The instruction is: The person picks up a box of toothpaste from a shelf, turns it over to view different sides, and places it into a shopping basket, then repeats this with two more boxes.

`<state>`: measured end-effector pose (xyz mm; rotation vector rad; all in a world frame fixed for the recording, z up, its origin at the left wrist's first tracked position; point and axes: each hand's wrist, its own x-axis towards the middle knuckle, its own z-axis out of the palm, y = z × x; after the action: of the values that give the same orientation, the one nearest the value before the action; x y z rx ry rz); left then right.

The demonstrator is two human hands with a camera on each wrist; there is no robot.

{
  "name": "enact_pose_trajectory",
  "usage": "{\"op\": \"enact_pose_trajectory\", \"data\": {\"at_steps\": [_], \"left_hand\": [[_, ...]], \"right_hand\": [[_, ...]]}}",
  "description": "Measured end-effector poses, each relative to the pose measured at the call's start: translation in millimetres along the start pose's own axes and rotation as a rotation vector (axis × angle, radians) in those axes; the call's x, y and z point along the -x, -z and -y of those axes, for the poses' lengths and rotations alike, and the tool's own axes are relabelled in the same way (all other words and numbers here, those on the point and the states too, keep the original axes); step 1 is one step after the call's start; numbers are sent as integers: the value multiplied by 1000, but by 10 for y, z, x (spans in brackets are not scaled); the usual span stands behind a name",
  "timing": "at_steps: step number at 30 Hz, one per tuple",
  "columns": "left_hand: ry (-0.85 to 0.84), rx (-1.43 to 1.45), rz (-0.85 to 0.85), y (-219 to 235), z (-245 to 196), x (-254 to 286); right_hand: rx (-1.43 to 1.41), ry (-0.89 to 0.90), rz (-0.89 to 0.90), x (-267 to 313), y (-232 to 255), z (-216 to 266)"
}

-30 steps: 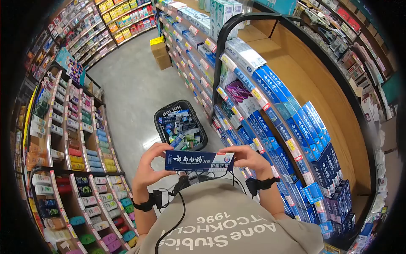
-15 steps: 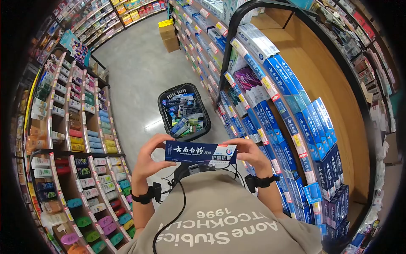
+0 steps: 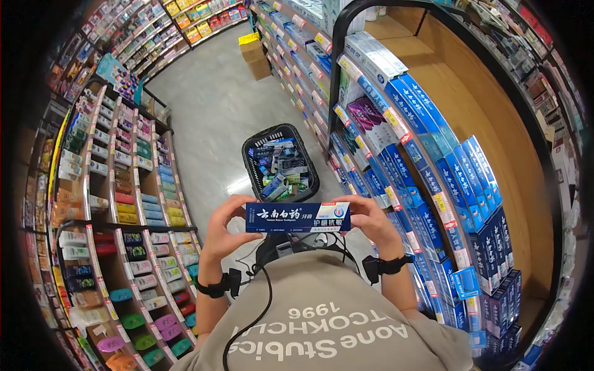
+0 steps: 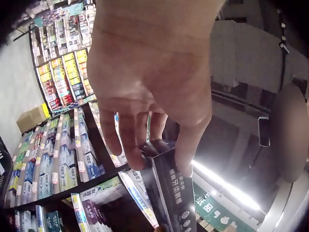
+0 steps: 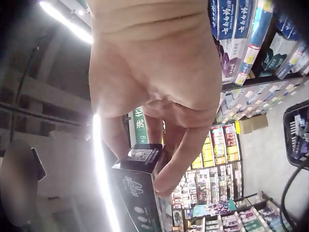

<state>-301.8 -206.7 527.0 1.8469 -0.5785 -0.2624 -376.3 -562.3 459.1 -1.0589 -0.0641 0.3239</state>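
Note:
A dark blue toothpaste box (image 3: 297, 217) with white lettering is held level in front of the chest, its printed front turned up toward the head camera. My left hand (image 3: 224, 226) grips its left end between thumb and fingers. At the other end, my right hand (image 3: 375, 226) holds it the same way. In the left wrist view the box (image 4: 169, 193) reaches down from between the thumb and fingertips. The right wrist view shows the end flap of the box (image 5: 145, 155) pinched by the fingers.
A black basket (image 3: 249, 176) with several boxes in it stands on the grey floor ahead. Shelves of toothpaste boxes (image 3: 408, 176) run along the right, with a black frame (image 3: 337, 74). On the left are shelves of bottles and tubes (image 3: 142, 266). Cardboard boxes (image 3: 255, 62) stand farther down the aisle.
The box has risen slightly in the head view and lies more level, still between both hands. The view has shifted, so the basket appears farther up and to the right.

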Motion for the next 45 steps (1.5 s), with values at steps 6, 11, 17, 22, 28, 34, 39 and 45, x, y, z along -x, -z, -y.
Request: {"op": "enact_pose_trajectory", "data": {"at_steps": [6, 11, 17, 22, 28, 34, 39, 45], "left_hand": [[-49, -41, 21, -14, -58, -97], [-67, -73, 28, 16, -135, -154], [-65, 40, 15, 54, 119, -171], [-31, 32, -9, 125, 476, -18], [13, 76, -76, 244, 641, 8], [-27, 96, -96, 306, 568, 22], [-67, 23, -60, 425, 424, -3], [-94, 29, -10, 414, 296, -208]], "right_hand": [[-22, 31, 2, 40, 16, -47], [0, 37, -39, 95, -73, 42], [55, -59, 30, 46, -5, 75], [147, -191, 23, -193, -143, 179], [273, -191, 22, -519, -214, 169], [299, -166, 58, -570, -226, 171], [353, -125, 88, -531, -258, 174], [269, -69, 42, -417, -235, 243]]}}
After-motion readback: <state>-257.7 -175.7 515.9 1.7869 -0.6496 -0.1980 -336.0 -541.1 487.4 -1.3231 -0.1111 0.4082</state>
